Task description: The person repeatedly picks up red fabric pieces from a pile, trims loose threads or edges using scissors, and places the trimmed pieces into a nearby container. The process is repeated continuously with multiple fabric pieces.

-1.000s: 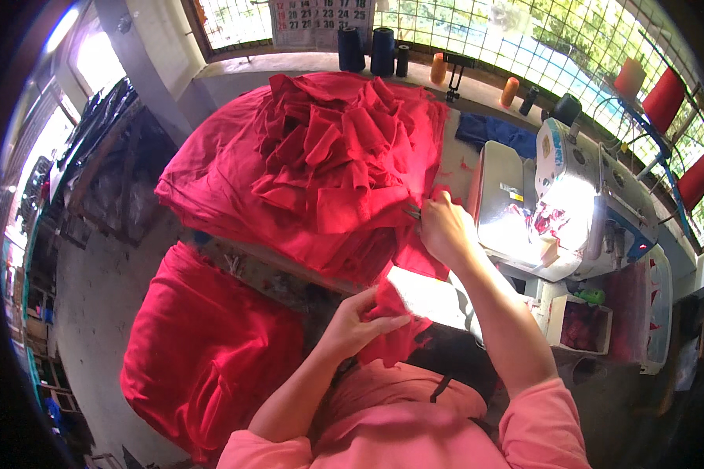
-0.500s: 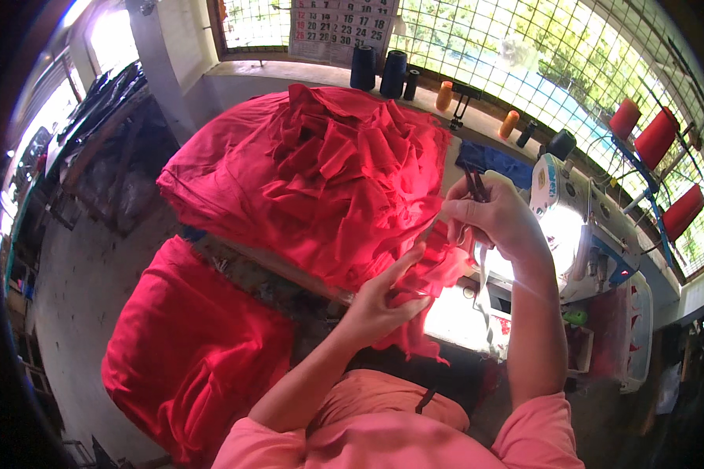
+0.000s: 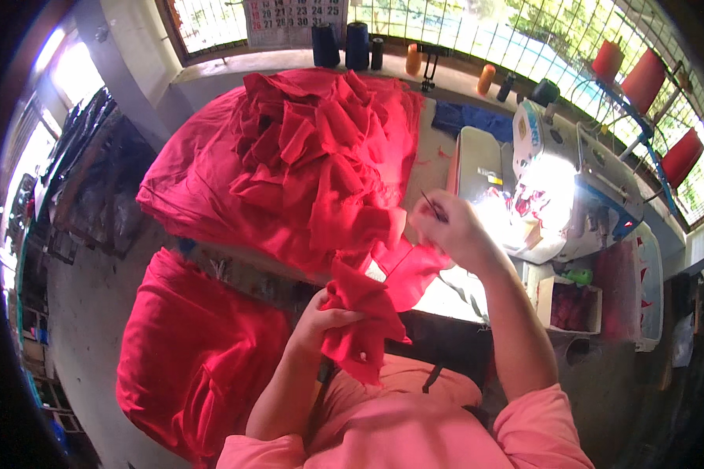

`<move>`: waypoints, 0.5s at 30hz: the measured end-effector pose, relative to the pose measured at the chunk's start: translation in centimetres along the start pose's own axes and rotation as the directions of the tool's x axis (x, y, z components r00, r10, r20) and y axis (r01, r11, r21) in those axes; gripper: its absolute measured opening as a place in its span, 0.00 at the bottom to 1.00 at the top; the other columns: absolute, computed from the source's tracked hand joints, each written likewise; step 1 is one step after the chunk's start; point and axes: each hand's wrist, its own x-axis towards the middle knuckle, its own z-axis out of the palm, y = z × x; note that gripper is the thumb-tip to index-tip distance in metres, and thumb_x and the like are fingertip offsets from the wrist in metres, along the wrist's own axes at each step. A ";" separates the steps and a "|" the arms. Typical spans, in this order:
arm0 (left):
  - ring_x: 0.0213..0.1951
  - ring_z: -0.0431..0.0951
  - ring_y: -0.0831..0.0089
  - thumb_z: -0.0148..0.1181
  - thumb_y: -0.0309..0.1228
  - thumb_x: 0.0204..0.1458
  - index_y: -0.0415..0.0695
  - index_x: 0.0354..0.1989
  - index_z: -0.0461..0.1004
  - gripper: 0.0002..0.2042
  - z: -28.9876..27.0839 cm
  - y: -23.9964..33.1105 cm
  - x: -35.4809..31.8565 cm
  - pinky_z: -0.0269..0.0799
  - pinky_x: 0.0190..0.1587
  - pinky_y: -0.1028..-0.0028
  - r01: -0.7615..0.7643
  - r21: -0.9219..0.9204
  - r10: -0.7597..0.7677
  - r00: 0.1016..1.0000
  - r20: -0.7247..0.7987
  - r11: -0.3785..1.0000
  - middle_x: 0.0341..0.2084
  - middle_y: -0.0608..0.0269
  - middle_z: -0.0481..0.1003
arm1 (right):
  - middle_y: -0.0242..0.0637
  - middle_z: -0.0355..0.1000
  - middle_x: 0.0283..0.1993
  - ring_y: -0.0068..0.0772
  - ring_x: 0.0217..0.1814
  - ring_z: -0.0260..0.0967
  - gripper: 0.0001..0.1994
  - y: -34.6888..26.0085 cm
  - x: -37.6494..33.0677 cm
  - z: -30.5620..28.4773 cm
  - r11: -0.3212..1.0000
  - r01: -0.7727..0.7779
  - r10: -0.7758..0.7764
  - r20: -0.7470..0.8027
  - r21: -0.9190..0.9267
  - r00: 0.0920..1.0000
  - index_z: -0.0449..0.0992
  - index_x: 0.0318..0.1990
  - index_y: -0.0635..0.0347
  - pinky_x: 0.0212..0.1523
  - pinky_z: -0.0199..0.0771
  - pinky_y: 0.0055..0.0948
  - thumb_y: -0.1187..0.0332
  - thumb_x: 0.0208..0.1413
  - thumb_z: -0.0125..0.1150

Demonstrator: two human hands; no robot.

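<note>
Red cloth piece (image 3: 368, 313) crumpled, both hands gripping.

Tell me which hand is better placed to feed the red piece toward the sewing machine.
Right, most likely. The right hand holds the red piece's far edge, with a thin tool, beside the lit sewing machine. The left hand grips its bunched end down near the body.

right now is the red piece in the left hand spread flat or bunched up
Bunched up: the left hand grips the red piece in crumpled folds.
</note>
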 end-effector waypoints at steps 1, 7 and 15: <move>0.35 0.72 0.70 0.54 0.20 0.32 0.34 0.39 0.66 0.19 -1.0 -0.6 -0.4 0.67 0.41 0.73 -0.016 -0.077 0.017 1.000 0.009 0.997 0.32 0.59 0.71 | 0.29 0.62 0.19 0.15 0.20 0.58 0.05 1.1 -1.4 0.3 0.999 -0.018 0.018 0.004 -0.042 1.000 0.67 0.28 0.64 0.21 0.59 0.17 0.71 0.47 0.52; 0.40 0.71 0.66 0.56 0.19 0.26 0.32 0.42 0.64 0.25 -1.7 -0.9 -0.6 0.65 0.45 0.70 0.005 -0.060 0.006 0.983 0.183 0.998 0.38 0.52 0.70 | 0.45 0.69 0.24 0.39 0.26 0.68 0.13 5.4 -7.0 5.5 0.943 0.039 0.042 0.234 -0.331 0.971 0.70 0.36 0.57 0.28 0.66 0.32 0.64 0.42 0.58; 0.29 0.70 0.79 0.56 0.18 0.35 0.35 0.33 0.69 0.13 -1.8 0.4 -1.4 0.67 0.35 0.78 0.005 0.167 -0.001 1.000 -0.025 0.986 0.28 0.64 0.71 | 0.42 0.62 0.19 0.34 0.21 0.59 0.11 5.4 -6.2 0.2 0.953 0.003 -0.013 -0.031 -0.304 0.999 0.68 0.25 0.65 0.25 0.58 0.28 0.65 0.44 0.54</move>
